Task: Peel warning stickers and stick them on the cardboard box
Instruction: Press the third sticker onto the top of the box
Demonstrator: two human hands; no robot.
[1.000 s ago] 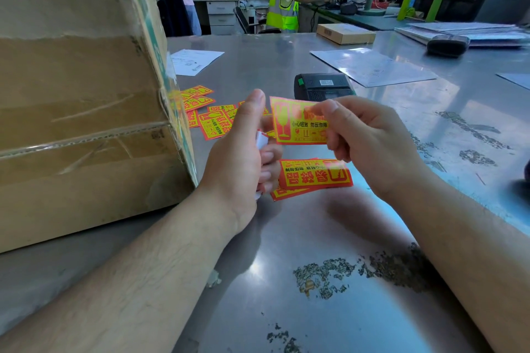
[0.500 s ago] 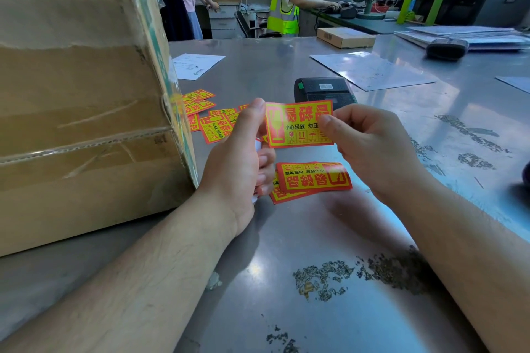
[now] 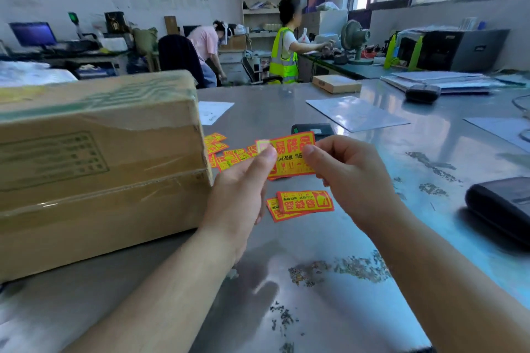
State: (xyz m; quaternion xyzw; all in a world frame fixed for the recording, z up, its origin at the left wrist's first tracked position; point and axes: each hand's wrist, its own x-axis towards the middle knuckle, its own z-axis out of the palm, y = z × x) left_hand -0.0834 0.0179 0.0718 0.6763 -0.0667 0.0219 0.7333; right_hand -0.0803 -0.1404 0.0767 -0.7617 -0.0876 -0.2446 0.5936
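The steel surface [image 3: 286, 312] is wide and slick, so a dropped label could slide away or, if its glue is bare, stick there rather than on the target. The cardboard box [image 3: 94, 169] sits to the left of both hands, wrapped in glossy tape. A sticker pressed onto wrinkled tape may bubble or lift at its edges.

The left hand [image 3: 238, 198] and right hand [image 3: 350, 178] hold one warning sticker [image 3: 289, 157] up between them, above the surface and just right of the box. The left thumb and fingers [image 3: 265, 157] pinch its left end and the right fingers pinch its right edge. Pulling unevenly could tear it or curl the glue onto itself.

Two spare stickers [image 3: 304, 202] lie directly below, so a lowered sticky face might pick one up. More loose stickers [image 3: 226, 155] lie beside the box. The held corner looks pale, but whether the backing has started to lift is unclear.
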